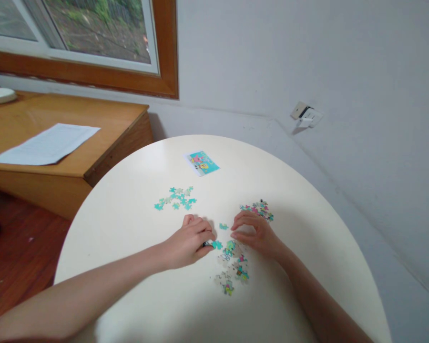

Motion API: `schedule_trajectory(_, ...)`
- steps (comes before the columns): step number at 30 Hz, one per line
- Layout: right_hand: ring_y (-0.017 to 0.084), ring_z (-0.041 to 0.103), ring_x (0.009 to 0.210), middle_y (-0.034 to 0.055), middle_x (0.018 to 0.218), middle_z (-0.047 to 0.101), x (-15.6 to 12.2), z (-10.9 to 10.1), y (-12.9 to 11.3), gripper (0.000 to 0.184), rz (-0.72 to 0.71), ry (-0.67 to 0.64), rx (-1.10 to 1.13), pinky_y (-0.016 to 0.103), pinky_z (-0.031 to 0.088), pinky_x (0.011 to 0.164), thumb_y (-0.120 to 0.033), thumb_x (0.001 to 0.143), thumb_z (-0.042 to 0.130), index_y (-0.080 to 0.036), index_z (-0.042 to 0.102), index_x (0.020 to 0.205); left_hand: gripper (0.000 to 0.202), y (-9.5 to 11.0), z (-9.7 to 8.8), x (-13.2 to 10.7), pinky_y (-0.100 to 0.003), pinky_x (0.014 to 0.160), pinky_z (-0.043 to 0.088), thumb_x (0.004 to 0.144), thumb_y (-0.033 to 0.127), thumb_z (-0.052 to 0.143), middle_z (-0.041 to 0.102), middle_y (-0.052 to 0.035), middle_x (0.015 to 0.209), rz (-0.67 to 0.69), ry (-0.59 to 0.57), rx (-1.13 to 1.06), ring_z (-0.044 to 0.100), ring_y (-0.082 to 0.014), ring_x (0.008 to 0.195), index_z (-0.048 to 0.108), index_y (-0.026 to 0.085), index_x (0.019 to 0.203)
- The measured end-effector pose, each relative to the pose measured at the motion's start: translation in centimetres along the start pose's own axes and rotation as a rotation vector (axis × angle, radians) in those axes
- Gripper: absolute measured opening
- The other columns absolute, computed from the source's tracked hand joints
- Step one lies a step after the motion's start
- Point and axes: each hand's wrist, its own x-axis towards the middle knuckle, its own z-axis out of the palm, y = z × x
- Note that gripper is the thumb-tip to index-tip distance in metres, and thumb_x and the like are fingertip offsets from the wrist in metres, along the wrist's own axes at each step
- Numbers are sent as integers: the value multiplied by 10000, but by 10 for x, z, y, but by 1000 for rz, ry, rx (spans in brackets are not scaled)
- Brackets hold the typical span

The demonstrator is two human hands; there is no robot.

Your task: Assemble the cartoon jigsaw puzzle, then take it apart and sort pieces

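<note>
My left hand (pixel 192 242) is closed, thumb and fingers pinching a teal jigsaw piece (pixel 217 245) that sticks out past the fingertips. Opposite it, my right hand (pixel 258 234) has thumb and forefinger apart with nothing visible between them. A single teal piece (pixel 223 226) lies on the table between the two hands. Just below them is a loose pile of mixed jigsaw pieces (pixel 232 267), some pale side up. Another pile of colourful pieces (pixel 260 208) sits behind my right hand, partly hidden by it. Mostly teal pieces (pixel 178 197) are spread beyond my left hand.
All this rests on a round white table (pixel 128 209). A small cartoon picture card (pixel 203 163) lies near its far edge. To the left stands a wooden desk (pixel 117 121) with a paper sheet (pixel 46 145). A wall socket with a plug (pixel 305 118) is at the right.
</note>
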Motion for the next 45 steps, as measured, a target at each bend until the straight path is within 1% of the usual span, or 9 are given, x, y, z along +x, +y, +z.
schedule_trajectory(3, 176, 614, 806, 36, 822, 659, -2, -5, -3, 109, 24, -172, -4, 319, 473, 760, -301, 714, 745, -218, 694, 761, 48, -2, 1, 0, -343, 824, 229, 863, 174, 549, 613, -28, 944, -19, 13, -1, 516, -180, 921, 584, 185, 894)
schedule_trajectory(5, 182, 612, 835, 32, 844, 660, -3, -6, -3, 138, 41, -237, -30, 324, 460, 783, -270, 674, 780, -225, 707, 783, 48, -3, 1, 0, -345, 822, 227, 864, 167, 543, 610, -25, 927, -31, 16, 1, 517, -178, 907, 584, 183, 882)
schedule_trajectory(14, 172, 608, 826, 21, 850, 661, -2, -6, -2, 128, 62, -288, -43, 309, 437, 777, -240, 672, 783, -232, 712, 778, 125, -3, 4, 1, -340, 837, 233, 875, 285, 587, 604, -26, 962, -8, 10, 7, 516, -181, 938, 598, 208, 973)
schedule_trajectory(17, 173, 604, 815, 15, 809, 669, -1, -6, -4, 118, 27, -288, -22, 319, 424, 789, -273, 686, 774, -220, 684, 741, 90, -2, 5, 1, -338, 835, 235, 885, 266, 567, 605, -22, 952, -8, -2, 15, 518, -175, 927, 603, 208, 944)
schedule_trajectory(20, 169, 602, 777, 6, 736, 670, 0, -6, -5, 138, 49, -283, 11, 325, 423, 795, -314, 709, 751, -212, 659, 697, 82, 0, 4, 1, -338, 831, 238, 893, 251, 550, 610, -23, 950, 0, -7, 8, 519, -172, 919, 598, 206, 941)
schedule_trajectory(25, 149, 601, 690, 10, 694, 660, 0, -1, 0, 191, 239, -180, 173, 280, 464, 684, -369, 758, 662, -195, 644, 682, 78, 1, 1, 0, -347, 831, 239, 897, 230, 531, 617, -27, 936, -1, 16, -13, 522, -174, 896, 597, 197, 925)
schedule_trajectory(29, 132, 577, 630, 1, 651, 630, 1, 4, 3, 194, 355, -43, 216, 236, 457, 568, -371, 756, 630, -188, 630, 692, 97, -3, -2, 1, -371, 837, 246, 889, 233, 524, 616, -34, 914, -96, 101, 51, 521, -191, 895, 609, 192, 914)
schedule_trajectory(35, 125, 560, 616, -3, 639, 618, 2, 5, 4, 126, 335, -58, 148, 228, 457, 563, -290, 760, 595, -190, 624, 688, 119, -9, -8, 4, -398, 815, 258, 863, 212, 494, 624, -39, 899, -234, 152, 132, 511, -206, 872, 609, 187, 844)
schedule_trajectory(45, 125, 548, 627, -13, 644, 596, 3, 4, -3, 61, 290, -41, 78, 243, 448, 614, -187, 715, 601, -195, 605, 655, 125, -11, -7, 5, -417, 801, 261, 842, 180, 477, 629, -57, 917, -268, 124, 185, 507, -222, 880, 598, 171, 873)
